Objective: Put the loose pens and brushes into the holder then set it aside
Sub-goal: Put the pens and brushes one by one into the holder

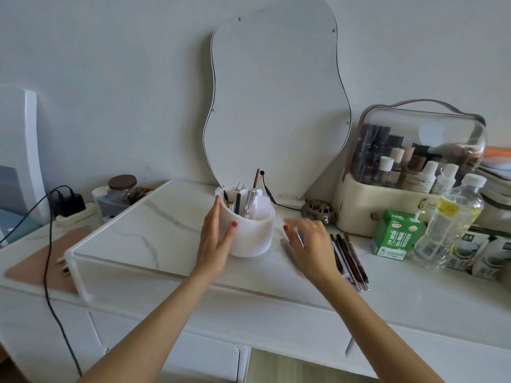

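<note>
A white round holder (250, 233) stands on the marble-patterned top, with several pens and brushes upright inside it. My left hand (214, 241) cups its left side, thumb on the front wall and fingers round the back. My right hand (312, 244), blurred by motion, hovers just right of the holder with a thin pale pen (300, 239) showing between its fingers. Several dark loose pens and brushes (349, 258) lie side by side on the top, right of that hand.
A wavy mirror (276, 106) leans on the wall behind the holder. At the right stand a clear-lidded cosmetics case (409, 161), a green carton (395, 233) and a water bottle (448, 225). A black cable (49, 258) and a jar (123, 189) are at the left.
</note>
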